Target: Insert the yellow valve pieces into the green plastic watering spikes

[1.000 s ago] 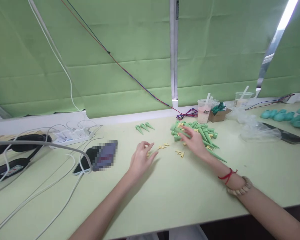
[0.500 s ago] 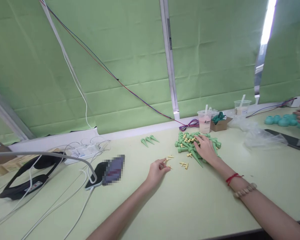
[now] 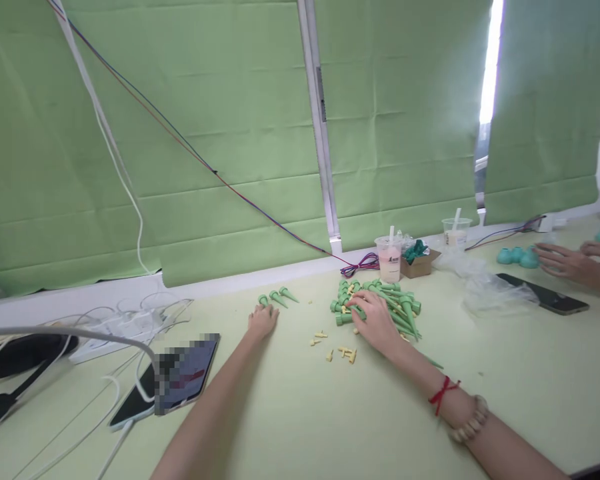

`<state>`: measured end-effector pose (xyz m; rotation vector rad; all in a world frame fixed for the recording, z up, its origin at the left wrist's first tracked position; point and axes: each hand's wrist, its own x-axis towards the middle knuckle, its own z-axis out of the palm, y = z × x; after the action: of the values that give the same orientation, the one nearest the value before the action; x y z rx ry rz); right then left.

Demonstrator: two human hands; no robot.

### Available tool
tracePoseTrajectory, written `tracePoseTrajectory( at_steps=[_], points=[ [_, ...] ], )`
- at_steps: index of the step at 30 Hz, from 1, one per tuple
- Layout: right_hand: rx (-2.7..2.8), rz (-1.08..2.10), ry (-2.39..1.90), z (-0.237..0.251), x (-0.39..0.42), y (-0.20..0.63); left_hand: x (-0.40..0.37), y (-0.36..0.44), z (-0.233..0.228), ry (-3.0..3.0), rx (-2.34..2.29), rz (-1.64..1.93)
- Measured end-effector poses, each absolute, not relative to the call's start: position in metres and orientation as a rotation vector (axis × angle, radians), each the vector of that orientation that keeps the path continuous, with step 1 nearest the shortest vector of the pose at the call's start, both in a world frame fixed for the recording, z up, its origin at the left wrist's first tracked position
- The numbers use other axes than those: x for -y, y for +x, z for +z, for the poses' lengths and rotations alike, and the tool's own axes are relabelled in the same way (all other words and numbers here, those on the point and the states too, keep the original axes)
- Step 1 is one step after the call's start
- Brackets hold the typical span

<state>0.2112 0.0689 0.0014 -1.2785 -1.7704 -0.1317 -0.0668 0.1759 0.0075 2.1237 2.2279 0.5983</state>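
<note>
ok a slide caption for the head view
Left hand at three green spikes, right hand at a larger pile, small yellow pieces nearby.

Toward twelve o'clock from mid-view, the green blind [image 3: 230, 100] looked like matt, creased cloth. At four, the green spikes [image 3: 407, 312] appeared smooth, faintly shiny plastic; at five, the yellow pieces [image 3: 353, 357] seemed matt plastic. Near three were a crinkled, clear plastic bag [image 3: 495, 297] and a dull cardboard box [image 3: 420, 268].

Left hand [image 3: 263, 323]: fingertips hidden, grip unclear
Green spikes [image 3: 405, 308]: partly covered by right hand [image 3: 373, 320]
Phone screen [image 3: 196, 375]: partly pixelated
Headset [image 3: 35, 351]: cut off by left edge
Pink cup [image 3: 389, 265]: print unreadably small
</note>
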Motion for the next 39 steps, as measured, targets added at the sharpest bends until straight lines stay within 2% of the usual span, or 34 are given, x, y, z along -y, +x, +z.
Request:
tracePoseTrajectory(
  at_steps=[5,12,15,17,20,23,28,34,39],
  points=[
    [1.898,-0.049,-1.199,0.004,-0.062,0.202,-0.17,-0.071,0.011,2.12,-2.264,0.541],
    [1.91,0.005,-1.258,-0.005,-0.068,0.204,-0.126,-0.087,0.017,2.059,-2.084,0.812],
    [1.914,0.009,-1.335,-0.007,-0.08,0.201,-0.092,-0.076,0.014,1.897,-1.902,1.0],
    [1.978,-0.004,-1.39,-0.005,-0.095,0.194,-0.064,-0.059,0.008,1.422,-1.402,1.278],
    [2.048,-0.047,-1.429,0.003,-0.125,0.18,-0.024,-0.03,0.0,1.098,-1.055,1.232],
    [2.111,-0.109,-1.511,0.008,-0.154,0.165,-0.002,-0.016,-0.002,1.098,-0.949,0.995],
    [2.181,-0.181,-1.688,0.002,-0.177,0.148,-0.002,-0.022,-0.001,1.058,-0.855,0.927],
    [2.271,-0.205,-1.652,0.001,-0.168,0.143,-0.008,-0.027,-0.002,0.964,-0.822,0.898],
    [2.329,-0.143,-1.513,-0.003,-0.122,0.142,-0.011,-0.028,-0.004,0.882,-0.795,0.93]
  ],
)
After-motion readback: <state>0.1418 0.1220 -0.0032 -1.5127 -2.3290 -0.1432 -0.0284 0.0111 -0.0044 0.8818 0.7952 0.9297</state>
